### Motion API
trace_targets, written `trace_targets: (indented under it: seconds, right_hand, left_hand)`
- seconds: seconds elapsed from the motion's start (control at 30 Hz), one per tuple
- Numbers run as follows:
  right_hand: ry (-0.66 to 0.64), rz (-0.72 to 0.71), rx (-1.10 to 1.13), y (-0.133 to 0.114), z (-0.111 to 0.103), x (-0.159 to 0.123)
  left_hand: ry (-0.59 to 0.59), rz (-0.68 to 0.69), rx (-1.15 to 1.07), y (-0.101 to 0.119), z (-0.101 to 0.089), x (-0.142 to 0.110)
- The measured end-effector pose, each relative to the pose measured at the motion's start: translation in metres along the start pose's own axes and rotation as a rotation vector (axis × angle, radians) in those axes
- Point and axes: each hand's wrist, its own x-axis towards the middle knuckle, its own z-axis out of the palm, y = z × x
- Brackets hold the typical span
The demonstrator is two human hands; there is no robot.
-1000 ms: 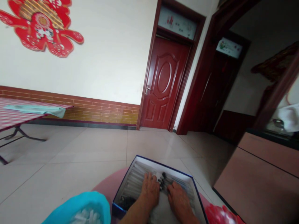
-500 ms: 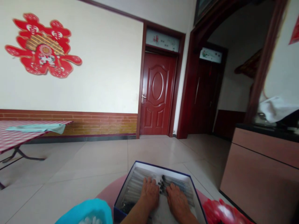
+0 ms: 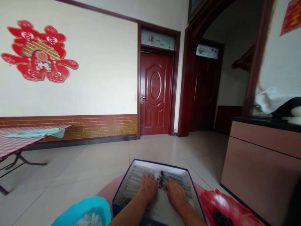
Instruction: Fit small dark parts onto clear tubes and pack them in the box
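Left hand [image 3: 149, 188] palm down over the left tubes [image 3: 135, 182], right hand [image 3: 176, 194] likewise over the right ones, well inside the box [image 3: 164, 166], black ends [image 3: 160, 180] in the gap between. Fingers bent; cannot tell whether gripping any. Probably best to press lightly and evenly, without bending tubes or knocking ends askew. Near left, blue bowl [image 3: 68, 210]; near right, red bag [image 3: 219, 201]. Far left, red ornament [image 3: 41, 56]; far right, red paper [image 3: 291, 18], writing too blurred to read.

hands [image 3: 150, 189]: 2; box [image 3: 174, 170]: 1; red bag [image 3: 221, 201]: 1; doors [image 3: 155, 88]: 2
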Motion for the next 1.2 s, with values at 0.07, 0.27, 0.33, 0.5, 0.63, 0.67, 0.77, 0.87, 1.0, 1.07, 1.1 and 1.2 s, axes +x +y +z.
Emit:
trace_targets:
  seconds: [0.07, 0.27, 0.33, 0.5, 0.63, 0.67, 0.77, 0.87, 1.0, 1.07, 1.1, 1.2]
  right_hand:
    - [0.001, -0.01, 0.003, 0.0, -0.004, -0.001]
    - [-0.006, -0.007, 0.0, -0.002, -0.007, -0.004]
    - [-0.003, -0.012, 0.0, -0.002, -0.007, -0.004]
    - [-0.024, -0.019, 0.009, -0.002, -0.006, -0.005]
    - [-0.051, -0.019, 0.024, 0.001, -0.003, -0.006]
    - [-0.057, -0.018, 0.028, 0.001, -0.002, -0.006]
    - [-0.072, -0.014, 0.039, 0.002, -0.001, -0.007]
    - [-0.067, -0.026, 0.052, 0.002, -0.002, -0.01]
    - [-0.057, -0.046, 0.064, 0.002, -0.004, -0.012]
    - [-0.061, -0.048, 0.062, 0.001, -0.004, -0.014]
    - [-0.061, -0.048, 0.06, 0.001, -0.004, -0.015]
    - [-0.056, -0.045, 0.052, -0.001, -0.004, -0.018]
  left_hand:
    - [-0.001, -0.007, 0.0, 0.001, 0.003, 0.0]
    - [0.005, -0.016, -0.007, 0.004, 0.006, -0.003]
    - [0.003, -0.024, -0.009, 0.005, 0.005, -0.004]
    - [-0.02, -0.03, -0.018, 0.007, -0.001, -0.005]
    - [-0.024, -0.031, -0.02, 0.007, 0.0, -0.009]
    - [-0.023, -0.03, -0.021, 0.007, 0.0, -0.009]
    - [-0.03, -0.026, -0.025, 0.007, 0.002, -0.011]
    - [-0.04, -0.022, -0.029, 0.006, 0.002, -0.012]
    - [-0.049, -0.023, -0.032, 0.007, 0.001, -0.014]
    - [-0.05, -0.023, -0.033, 0.008, 0.0, -0.017]
    - [-0.051, -0.023, -0.033, 0.009, 0.0, -0.018]
    - [-0.059, -0.022, -0.037, 0.011, -0.003, -0.023]
